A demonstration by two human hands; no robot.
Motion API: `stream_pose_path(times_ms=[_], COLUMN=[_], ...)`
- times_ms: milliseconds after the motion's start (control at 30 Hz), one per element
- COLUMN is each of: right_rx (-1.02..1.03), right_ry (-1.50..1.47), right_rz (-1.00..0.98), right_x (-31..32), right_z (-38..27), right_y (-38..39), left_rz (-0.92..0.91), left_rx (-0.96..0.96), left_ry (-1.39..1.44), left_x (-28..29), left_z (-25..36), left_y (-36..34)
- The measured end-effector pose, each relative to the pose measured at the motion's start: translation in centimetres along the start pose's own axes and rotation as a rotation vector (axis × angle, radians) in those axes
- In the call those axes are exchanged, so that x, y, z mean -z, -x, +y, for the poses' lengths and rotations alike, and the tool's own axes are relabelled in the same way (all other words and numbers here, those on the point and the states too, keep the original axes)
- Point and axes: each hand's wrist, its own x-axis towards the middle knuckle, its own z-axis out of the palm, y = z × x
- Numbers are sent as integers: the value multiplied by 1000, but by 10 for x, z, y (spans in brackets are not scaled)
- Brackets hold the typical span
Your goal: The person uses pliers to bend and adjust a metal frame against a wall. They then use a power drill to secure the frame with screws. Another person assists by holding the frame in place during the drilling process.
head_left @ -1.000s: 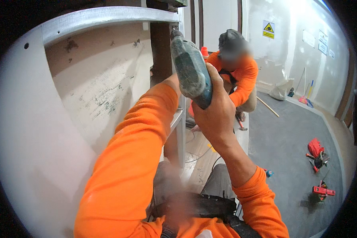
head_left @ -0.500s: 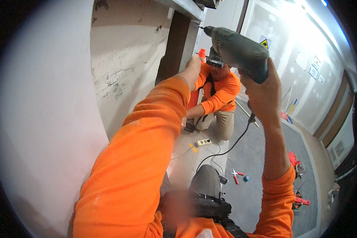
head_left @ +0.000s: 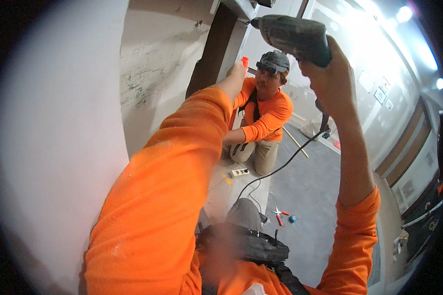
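My right hand (head_left: 332, 81) is closed round the rear grip of a dark green corded power drill (head_left: 293, 37), held high. Its chuck points left, with the tip by the metal frame edge (head_left: 242, 24); I cannot tell whether they touch. A black cord hangs from the drill's grip. My left hand (head_left: 236, 73) is stretched forward beside the dark upright post, closed, its fingers mostly hidden. A bright red-orange piece (head_left: 245, 62) sticks up just beyond it, and what it belongs to is hidden.
A co-worker in an orange top (head_left: 266, 115) kneels ahead, arms reaching left. On the floor are a white power strip (head_left: 239, 172), red-handled snips (head_left: 279, 215), a small blue round tool (head_left: 293, 219) and a thin pole (head_left: 296, 142). A pale wall (head_left: 59, 147) rises at my left.
My view has shifted and turned. The co-worker's head, earlier partly behind the drill, now shows below it. The drill's tip now appears closer to the frame edge; both hands keep their closed grip.
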Motion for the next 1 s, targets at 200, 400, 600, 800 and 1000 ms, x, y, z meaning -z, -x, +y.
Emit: stream_pose_path(times_ms=[200,400,600,800,1000], right_rx=[17,0,24,-2,-3], right_ry=[71,103,45,62,148], right_rz=[-98,-113,-151,-168,-15], right_x=[-10,2,5,1,-28], right_z=[-11,-67,-73,-78,-23], right_y=[-24,-26,-34,-39,7], left_rz=[139,71,30,121,109], left_rx=[165,169,148,237,154], left_ry=[254,385,441,363,308], left_x=[-3,-3,-11,-5,-26], left_z=[-5,-22,-29,-22,-10], left_y=[-6,-25,-44,-74,-52])
